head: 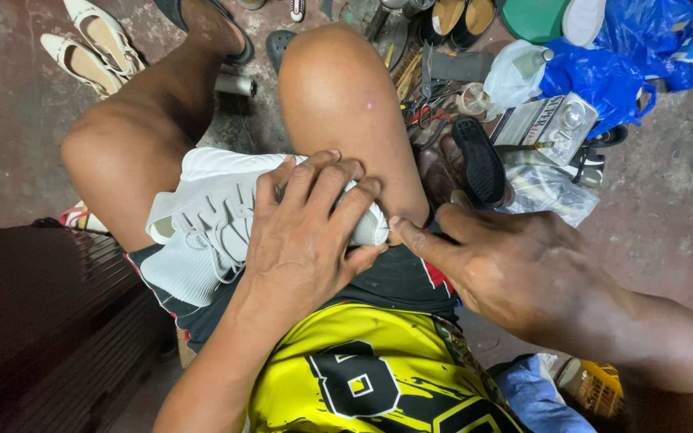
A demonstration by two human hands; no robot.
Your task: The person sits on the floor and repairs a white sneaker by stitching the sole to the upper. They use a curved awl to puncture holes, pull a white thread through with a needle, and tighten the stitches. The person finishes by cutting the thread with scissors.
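White sneaker lay across the lap, toe against the right knee. Left hand clamped over its toe end. Right hand pinched closed at the sneaker's toe tip, apparently on a thread. Looked mid-repair; finished seam not visible.

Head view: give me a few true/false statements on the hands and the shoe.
1. The left hand presses on a white sneaker across the lap. True.
2. The right hand rests flat on the floor. False: its fingers pinch at the sneaker's end by the knee.
3. The sneaker is black. False: it is white.
4. A pair of cream heeled shoes lies on the floor at upper left. True.
5. Blue plastic bags lie at upper right. True.
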